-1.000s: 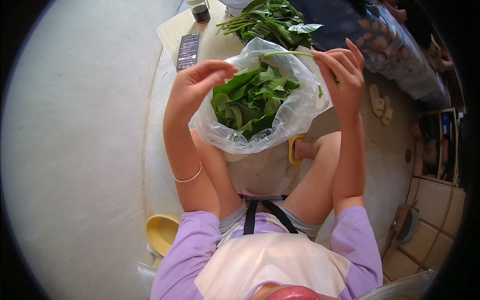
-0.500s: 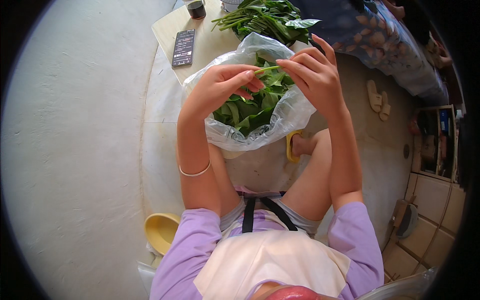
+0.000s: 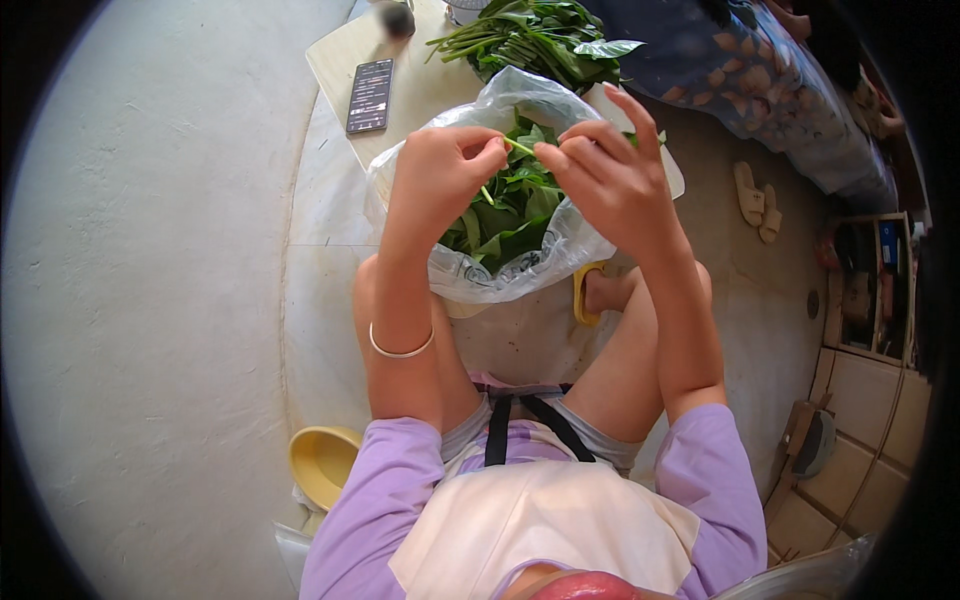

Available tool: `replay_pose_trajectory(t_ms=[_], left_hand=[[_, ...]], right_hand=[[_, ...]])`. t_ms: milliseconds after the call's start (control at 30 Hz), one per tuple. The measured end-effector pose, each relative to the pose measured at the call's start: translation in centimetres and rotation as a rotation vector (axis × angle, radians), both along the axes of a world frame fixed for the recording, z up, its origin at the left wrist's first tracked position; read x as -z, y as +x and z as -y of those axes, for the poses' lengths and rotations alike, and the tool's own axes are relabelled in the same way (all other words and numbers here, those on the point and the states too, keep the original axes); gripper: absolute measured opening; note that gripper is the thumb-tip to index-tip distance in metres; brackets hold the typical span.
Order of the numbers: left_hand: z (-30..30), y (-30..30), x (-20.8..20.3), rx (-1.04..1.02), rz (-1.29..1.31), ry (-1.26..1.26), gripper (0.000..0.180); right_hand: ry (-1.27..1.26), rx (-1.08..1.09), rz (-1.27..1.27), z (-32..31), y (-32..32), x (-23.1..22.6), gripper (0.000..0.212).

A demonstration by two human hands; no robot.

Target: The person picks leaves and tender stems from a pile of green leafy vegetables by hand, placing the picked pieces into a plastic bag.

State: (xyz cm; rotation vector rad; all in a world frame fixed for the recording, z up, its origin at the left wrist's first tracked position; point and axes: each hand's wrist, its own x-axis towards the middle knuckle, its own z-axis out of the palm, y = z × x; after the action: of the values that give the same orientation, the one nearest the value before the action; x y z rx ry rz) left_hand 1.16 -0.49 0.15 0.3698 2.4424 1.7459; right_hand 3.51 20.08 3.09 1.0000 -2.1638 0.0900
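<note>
A thin green vegetable stem runs between my two hands, above a white plastic bag. My left hand is closed, pinching one end between thumb and fingers; a short pale-green stem piece shows just beneath it. The other end is pinched by the thumb and fingers of my right hand, whose index finger points up and away. Loose green leaves fill the opened plastic bag below. Beyond it lies a big bunch of leafy green stems.
A pale low table bears a phone and a dark drink. Flowered blue cloth hangs at far right, near beige slippers. A yellow basin stands at lower left, and a shelf at right.
My left hand has turned inward and closed to a tighter pinch. My right hand has shifted slightly left and nearer, and the stem stretch between them now slopes down to the right.
</note>
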Motion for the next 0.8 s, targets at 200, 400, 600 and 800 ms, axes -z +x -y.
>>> replay_pose_trajectory(t_ms=[200, 400, 600, 800], left_hand=[[0.0, 0.0, -0.7, -0.22, -0.088, -0.09, 0.023], [2.8, -0.4, -0.5, 0.174, 0.035, 0.383, 0.034], [1.4, 0.1, -0.9, 0.252, 0.001, 0.221, 0.03], [0.8, -0.1, -0.4, 0.305, 0.151, 0.222, 0.03]], right_hand=[[-0.101, -0.015, -0.004, 0.7, 0.7, -0.4, 0.015], [-0.206, 0.004, 0.069, -1.3, -1.3, 0.2, 0.016], [-0.192, -0.031, 0.131, -0.9, -1.3, 0.5, 0.013], [-0.175, -0.046, 0.178, -0.4, -1.4, 1.0, 0.012]])
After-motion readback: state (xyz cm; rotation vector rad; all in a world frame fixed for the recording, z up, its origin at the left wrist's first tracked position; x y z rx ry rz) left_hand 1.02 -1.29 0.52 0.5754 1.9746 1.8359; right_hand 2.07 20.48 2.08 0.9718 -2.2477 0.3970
